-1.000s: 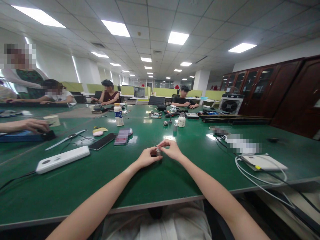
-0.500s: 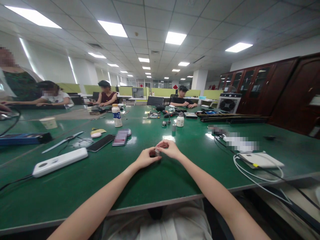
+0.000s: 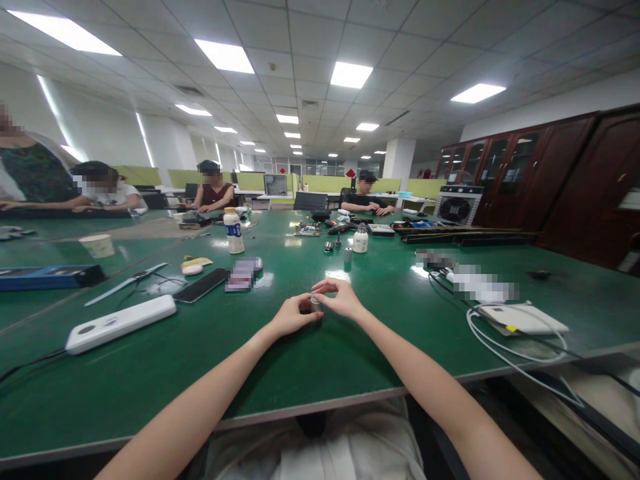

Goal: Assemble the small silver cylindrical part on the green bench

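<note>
A small silver-grey cylinder [image 3: 315, 305] stands on or just above the green table in front of me; its foot is partly hidden. My left hand [image 3: 293, 316] is closed round its side, thumb towards me and fingers behind. From above and the right, my right hand [image 3: 339, 297] bends its fingertips onto the cylinder's top end. What the right fingertips pinch there is too small to make out. Farther off, a second silver cylinder [image 3: 348, 257] stands upright beside a small white bottle [image 3: 360, 241].
A white power strip [image 3: 120, 325], a dark phone [image 3: 203, 285] and a labelled bottle [image 3: 233, 231] lie or stand to the left. On the right are a white box [image 3: 525, 319] and looped cables. Several people sit or stand round the far table sides.
My hands stay almost still, with only a slight shift of the right fingers at the cylinder's top. At far left, a person's hand and a black cable have moved away.
</note>
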Available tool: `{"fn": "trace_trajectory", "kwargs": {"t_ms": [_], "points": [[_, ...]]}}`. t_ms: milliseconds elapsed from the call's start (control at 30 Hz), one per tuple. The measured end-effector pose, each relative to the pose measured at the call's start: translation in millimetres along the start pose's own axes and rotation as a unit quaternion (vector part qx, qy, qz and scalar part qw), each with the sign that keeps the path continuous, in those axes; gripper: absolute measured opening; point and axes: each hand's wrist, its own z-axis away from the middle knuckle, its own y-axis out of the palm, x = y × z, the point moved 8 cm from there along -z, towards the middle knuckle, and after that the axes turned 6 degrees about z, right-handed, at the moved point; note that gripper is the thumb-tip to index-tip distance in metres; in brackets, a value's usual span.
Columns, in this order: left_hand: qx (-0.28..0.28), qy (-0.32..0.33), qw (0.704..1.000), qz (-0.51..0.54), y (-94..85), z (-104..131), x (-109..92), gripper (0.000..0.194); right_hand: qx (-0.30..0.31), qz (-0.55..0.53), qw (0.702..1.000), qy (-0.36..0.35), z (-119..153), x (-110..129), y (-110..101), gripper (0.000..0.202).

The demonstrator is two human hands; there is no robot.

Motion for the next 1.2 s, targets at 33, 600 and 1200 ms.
{"fn": "trace_trajectory", "kwargs": {"t_ms": [33, 600, 1200], "points": [[0.000, 0.000, 1.000, 0.003, 0.2, 0, 0, 0.053, 0.001, 0.003, 1.000, 0.001, 0, 0, 1, 0.017], [-0.005, -0.008, 1.000, -0.016, -1.1, 0, -1, 0.054, -0.014, 0.125, 0.986, 0.109, -9, -90, -26, 0.014], [0.000, 0.000, 1.000, 0.008, 0.0, -1, 3, 0.053, 0.001, -0.039, 0.999, 0.003, -8, -17, -3, 0.024]]}}
